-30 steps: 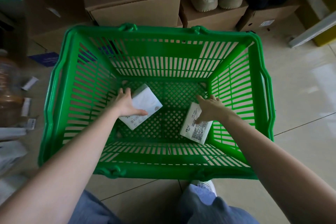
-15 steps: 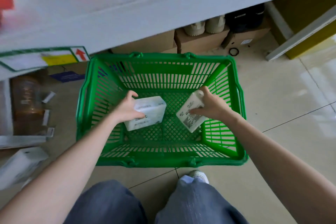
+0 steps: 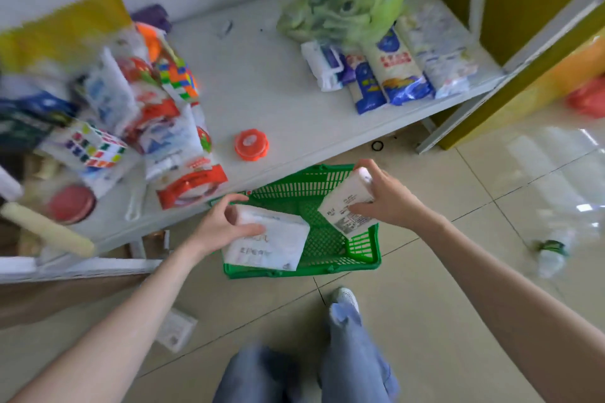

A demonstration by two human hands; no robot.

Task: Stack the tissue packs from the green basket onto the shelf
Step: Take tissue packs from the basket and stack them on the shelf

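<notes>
The green basket stands on the floor tiles just below the front edge of the white shelf. My left hand grips a white tissue pack, held above the basket's left side. My right hand grips a second white tissue pack with a printed label, lifted above the basket's right side. Both packs are clear of the basket floor. The mesh floor that shows between the packs is bare; the packs hide the rest of it.
The shelf's left part is crowded with puzzle cubes, packaged goods and an orange lid. Blue-and-white bags and a green plastic bag lie at its right. A bottle lies on the floor at right. A yellow wall stands beyond.
Both hands have lifted their tissue packs up out of the basket. The view has risen, so the shelf top now shows above the basket.
</notes>
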